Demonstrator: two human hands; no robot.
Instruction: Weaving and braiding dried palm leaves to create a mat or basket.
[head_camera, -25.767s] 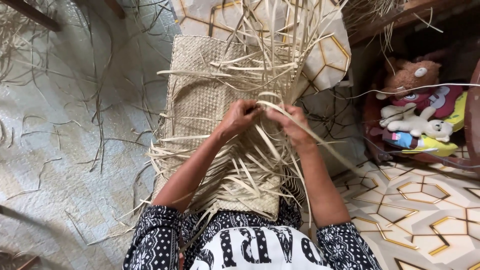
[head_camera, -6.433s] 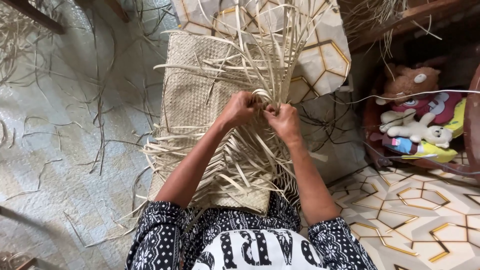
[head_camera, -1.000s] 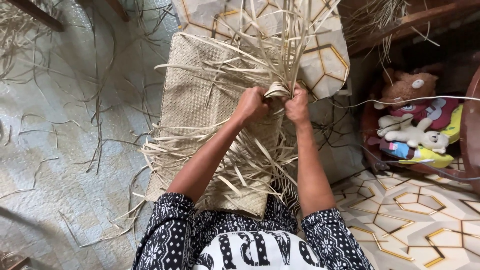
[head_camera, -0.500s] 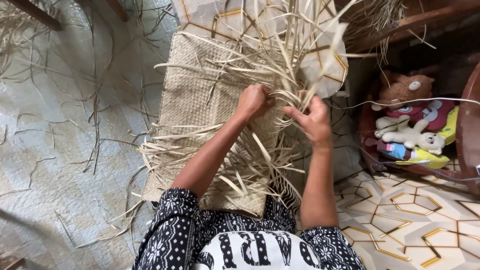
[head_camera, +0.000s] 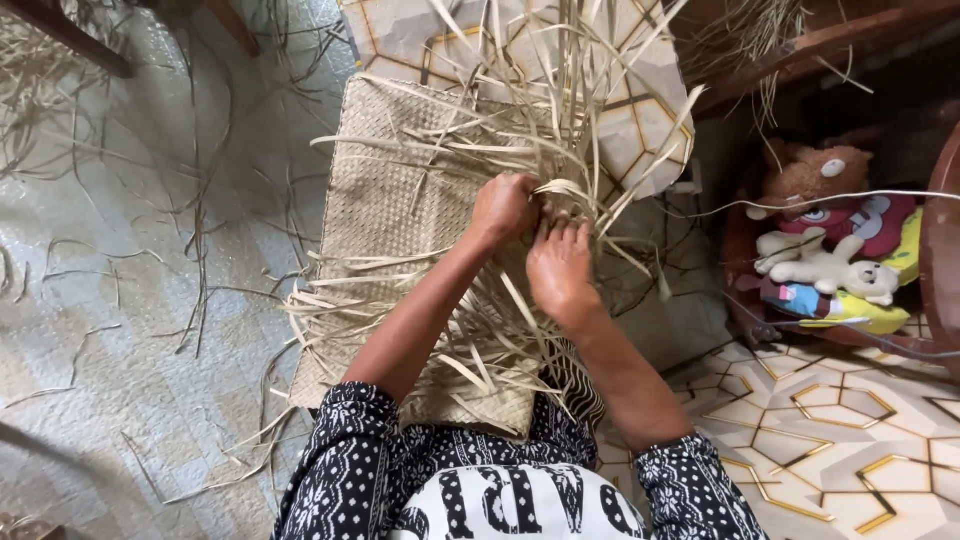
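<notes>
A tan woven mat (head_camera: 385, 200) of flat dried leaf strips lies on my lap and stretches away over the floor. Loose unwoven strips (head_camera: 560, 90) stick up and fan out from its right edge. My left hand (head_camera: 503, 208) is closed on a bent bundle of these strips at the weave's edge. Just below and to the right, my right hand (head_camera: 560, 270) presses down on the strips, its fingertips pinching them next to my left hand. More loose strip ends (head_camera: 340, 295) spread out to the left of my arms.
Stray strips (head_camera: 190, 230) litter the pale floor on the left. A tiled surface with gold hexagon lines (head_camera: 830, 420) lies at right. Stuffed toys (head_camera: 820, 230) sit in a dark nook at right. A wooden furniture leg (head_camera: 70, 35) crosses the upper left.
My right hand, which was raised and open to the right half a second ago, has come down and left onto the strips beside my left hand. My left hand has stayed put.
</notes>
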